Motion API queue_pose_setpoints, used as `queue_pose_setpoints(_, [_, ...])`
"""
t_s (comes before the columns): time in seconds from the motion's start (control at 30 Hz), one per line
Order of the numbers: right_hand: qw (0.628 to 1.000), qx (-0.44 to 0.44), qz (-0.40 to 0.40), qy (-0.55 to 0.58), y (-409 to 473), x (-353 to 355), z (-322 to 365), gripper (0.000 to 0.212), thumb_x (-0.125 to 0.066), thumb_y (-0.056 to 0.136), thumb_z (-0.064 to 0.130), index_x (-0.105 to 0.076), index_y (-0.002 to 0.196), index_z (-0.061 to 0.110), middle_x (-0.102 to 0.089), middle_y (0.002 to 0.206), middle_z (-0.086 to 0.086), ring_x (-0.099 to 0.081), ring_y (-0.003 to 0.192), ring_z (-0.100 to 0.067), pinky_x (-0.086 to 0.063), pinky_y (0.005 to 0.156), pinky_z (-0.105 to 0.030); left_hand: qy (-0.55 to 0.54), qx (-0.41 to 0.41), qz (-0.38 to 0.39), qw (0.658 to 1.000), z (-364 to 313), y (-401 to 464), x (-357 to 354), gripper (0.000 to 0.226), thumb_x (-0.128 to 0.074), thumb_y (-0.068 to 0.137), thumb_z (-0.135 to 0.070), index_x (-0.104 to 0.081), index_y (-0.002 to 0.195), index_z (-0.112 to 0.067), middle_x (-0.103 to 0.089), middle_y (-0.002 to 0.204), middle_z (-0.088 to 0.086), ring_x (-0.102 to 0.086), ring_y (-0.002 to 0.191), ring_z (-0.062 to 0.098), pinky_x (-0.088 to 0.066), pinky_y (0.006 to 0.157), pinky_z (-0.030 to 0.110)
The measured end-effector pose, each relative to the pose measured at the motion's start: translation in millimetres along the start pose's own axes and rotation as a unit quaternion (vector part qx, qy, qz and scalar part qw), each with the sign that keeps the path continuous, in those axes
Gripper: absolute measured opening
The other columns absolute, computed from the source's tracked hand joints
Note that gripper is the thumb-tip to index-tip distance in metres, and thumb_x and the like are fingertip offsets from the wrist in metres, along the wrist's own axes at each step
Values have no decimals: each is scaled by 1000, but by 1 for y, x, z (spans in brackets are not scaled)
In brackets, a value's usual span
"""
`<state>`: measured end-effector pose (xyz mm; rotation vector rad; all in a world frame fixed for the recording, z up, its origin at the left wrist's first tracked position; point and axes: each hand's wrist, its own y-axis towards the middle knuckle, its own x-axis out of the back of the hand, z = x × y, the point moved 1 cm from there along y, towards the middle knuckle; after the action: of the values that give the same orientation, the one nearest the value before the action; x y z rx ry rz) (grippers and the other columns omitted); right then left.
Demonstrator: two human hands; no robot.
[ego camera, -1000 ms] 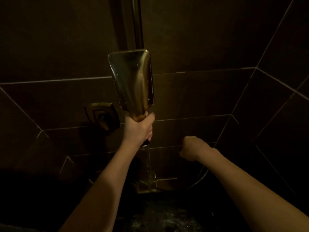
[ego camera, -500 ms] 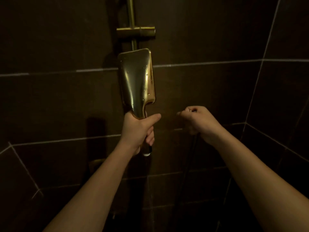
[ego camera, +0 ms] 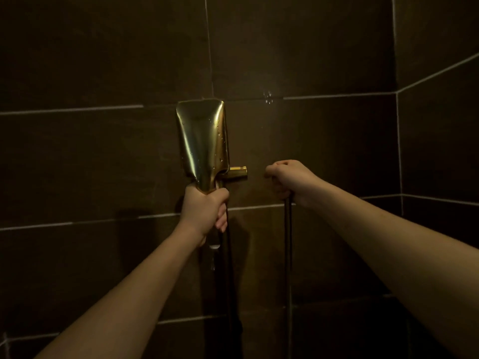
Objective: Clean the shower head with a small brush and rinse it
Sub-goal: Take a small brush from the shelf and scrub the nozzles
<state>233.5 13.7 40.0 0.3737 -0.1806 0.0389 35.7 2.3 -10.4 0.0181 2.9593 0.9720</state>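
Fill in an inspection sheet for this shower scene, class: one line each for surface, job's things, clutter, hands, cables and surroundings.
Surface: dark tiled wall with pale grout lines; a few water drops on it.
Job's things: gold shower head, upright, wet with droplets, its back toward the camera; no brush seen.
Clutter: nothing seen.
Hands: left hand gripped round the shower head's handle; right hand closed on the dark hose.
Cables: the hose hangs straight down from the right hand; another dark length drops below the left hand.
Surroundings: gold holder on the wall beside the handle; wall corner at right; dim light.
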Motion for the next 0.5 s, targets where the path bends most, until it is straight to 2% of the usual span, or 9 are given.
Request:
queue_pose_setpoints(0.23, [992,43,-96,71,51,-3,44,6,-57,86,15,-58,81,12,-41,61,1,-35,49,-11,-28,44,-26,23,11,-13,1000,-20,55,-15,24,-57,92,-2,-47,71,-8,-40,40,4,-37,29,19,-39,39,28])
queue_pose_setpoints(0.33, [988,56,-94,110,70,-14,54,13,-55,86,18,-53,73,16,-39,58,3,-33,46,-11,-26,43,-26,30,3,-17,999,-23,72,-21,21,-56,90,1,-48,72,-5,-40,40,4,-36,28,19,-38,38,27])
queue_pose_setpoints(0.5, [990,56,-81,104,93,-38,55,18,-54,90,28,-56,76,17,-44,60,2,-39,51,-13,-33,46,-27,32,17,-25,999,-13,85,-16,11,-60,90,-3,-51,83,-2,-45,42,3,-40,32,19,-40,40,29])
